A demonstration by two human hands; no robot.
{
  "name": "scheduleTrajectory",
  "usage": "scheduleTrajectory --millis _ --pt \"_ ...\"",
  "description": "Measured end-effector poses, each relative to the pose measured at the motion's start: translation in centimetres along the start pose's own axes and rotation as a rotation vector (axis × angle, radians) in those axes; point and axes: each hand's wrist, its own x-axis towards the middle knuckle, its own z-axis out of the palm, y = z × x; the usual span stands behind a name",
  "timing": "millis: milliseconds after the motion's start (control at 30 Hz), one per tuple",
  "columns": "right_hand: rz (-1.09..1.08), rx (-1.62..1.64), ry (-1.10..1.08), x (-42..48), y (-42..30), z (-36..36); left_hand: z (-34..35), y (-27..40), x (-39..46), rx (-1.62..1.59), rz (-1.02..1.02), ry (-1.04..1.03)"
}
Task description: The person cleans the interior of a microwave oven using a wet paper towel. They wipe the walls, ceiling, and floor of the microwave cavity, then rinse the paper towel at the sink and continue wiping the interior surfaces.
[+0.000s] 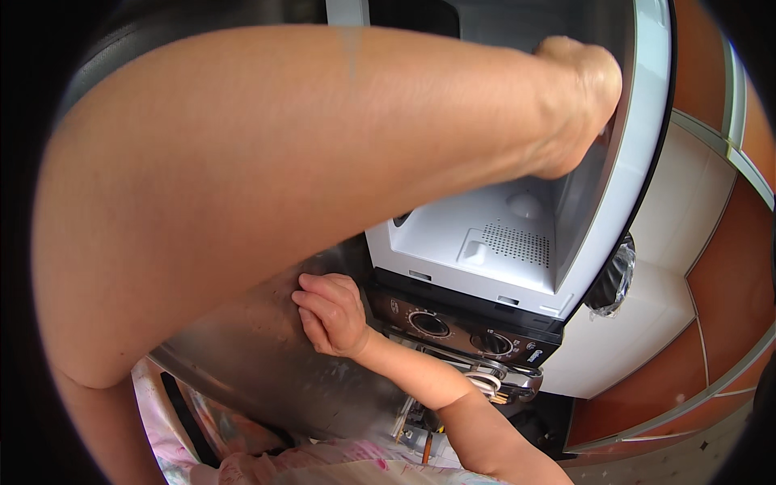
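A microwave oven (pixel 467 273), white inside with a dark control panel (pixel 461 333) and two round knobs, stands before me with its cavity uncovered. My left arm crosses the upper picture, and my left hand (pixel 582 103) is inside the cavity, near the wall. Its wrist is bent and its fingers are hidden, so what it touches or holds cannot be seen. Below that arm, my right hand (pixel 332 315) is over the wet stainless-steel surface (pixel 260 357), beside the control panel. Its fingers are curled in, with no object visible in them.
A black plastic bag (pixel 612 282) is behind the microwave's side. Metal items and a pale looped cord (pixel 485 383) lie beyond the control panel, close to my right forearm. White tiles (pixel 642 303) and red-brown tiles (pixel 642 394) line the right side.
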Motion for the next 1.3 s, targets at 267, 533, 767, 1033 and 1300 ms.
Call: scheduleTrajectory --millis 267,533,767,1033,1300 --pt "0.035 0.002 -0.023 -0.3 0.1 0.0 0.7 -0.6 3.6 -0.044 0.283 -0.027" --pt "0.073 0.019 0.001 0.2 0.0 -0.1 0.6 -6.6 2.4 -0.016 0.305 -0.05" --pt "0.109 -0.103 -0.218 -5.5 0.5 0.2 -0.6 -10.5 -1.4 0.14 -0.036 -0.123" --pt "0.065 0.044 -0.015 -0.4 0.3 -0.1 -2.3 -5.6 1.1 0.477 -0.419 -0.63" --pt "0.039 0.095 -0.09 -1.0 0.7 0.1 -3.1 -2.2 1.5 0.394 -0.345 -0.551"
